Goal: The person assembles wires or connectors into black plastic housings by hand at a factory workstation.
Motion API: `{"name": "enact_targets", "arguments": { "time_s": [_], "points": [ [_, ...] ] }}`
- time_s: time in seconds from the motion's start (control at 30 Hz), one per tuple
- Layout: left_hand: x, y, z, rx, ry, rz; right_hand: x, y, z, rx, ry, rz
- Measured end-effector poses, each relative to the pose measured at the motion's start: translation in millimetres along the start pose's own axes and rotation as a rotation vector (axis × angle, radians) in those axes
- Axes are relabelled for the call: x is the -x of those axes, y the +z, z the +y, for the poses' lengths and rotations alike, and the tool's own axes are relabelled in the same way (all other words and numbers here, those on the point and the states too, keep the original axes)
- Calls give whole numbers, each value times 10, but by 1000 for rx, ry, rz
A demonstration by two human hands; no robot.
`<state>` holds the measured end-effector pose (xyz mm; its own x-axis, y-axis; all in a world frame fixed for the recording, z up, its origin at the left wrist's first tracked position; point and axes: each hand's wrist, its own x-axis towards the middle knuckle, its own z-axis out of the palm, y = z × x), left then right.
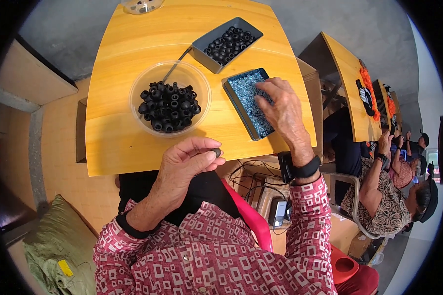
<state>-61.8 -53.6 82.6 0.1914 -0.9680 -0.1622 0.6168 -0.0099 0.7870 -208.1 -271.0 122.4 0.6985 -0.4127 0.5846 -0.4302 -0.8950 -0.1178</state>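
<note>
My left hand (184, 162) is above the table's front edge, its thumb and fingers pinching a small black cap (215, 152). My right hand (284, 107) reaches over a dark tray (236, 104) full of small clear-blue pieces (251, 87). Its thumb and fingers are apart, with the fingertips at the pieces; nothing shows between them. Left of the tray stands a round clear plastic tub (134, 102) holding many black caps (168, 105) like the one in my left hand. A thin dark stick (176, 65) slants from the tub toward a grey bin.
The grey bin (212, 65) with more black parts stands at the table's far right. Behind is another clear container (142, 6). Cables (253, 169) and boxes are below the table (113, 142). A green sack (59, 241) lies at left; other people (379, 201) sit at right.
</note>
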Motion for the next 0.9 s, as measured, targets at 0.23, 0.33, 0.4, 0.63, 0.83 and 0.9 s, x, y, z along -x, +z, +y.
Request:
{"name": "enact_targets", "arguments": {
  "time_s": [0.23, 0.33, 0.4, 0.63, 0.83, 0.9],
  "points": [
    [14, -47, -20, 4, 8, 6, -39, 21, 27, -25, 107, -120],
    [19, -49, -20, 8, -3, 1, 7, 30, 60, -238, 202, -21],
    [27, -57, -37, 7, 12, 1, 44, 39, 71, -477, 356, -18],
    [8, -45, -39, -7, 11, -3, 96, 28, 97, -1005, 580, 47],
    [3, -33, -27, -6, -2, 0, 118, -16, 77, -957, 590, 29],
    [7, -39, -25, -1, -5, 4, 107, -14, 53, -984, 588, 56]
  ]
}}
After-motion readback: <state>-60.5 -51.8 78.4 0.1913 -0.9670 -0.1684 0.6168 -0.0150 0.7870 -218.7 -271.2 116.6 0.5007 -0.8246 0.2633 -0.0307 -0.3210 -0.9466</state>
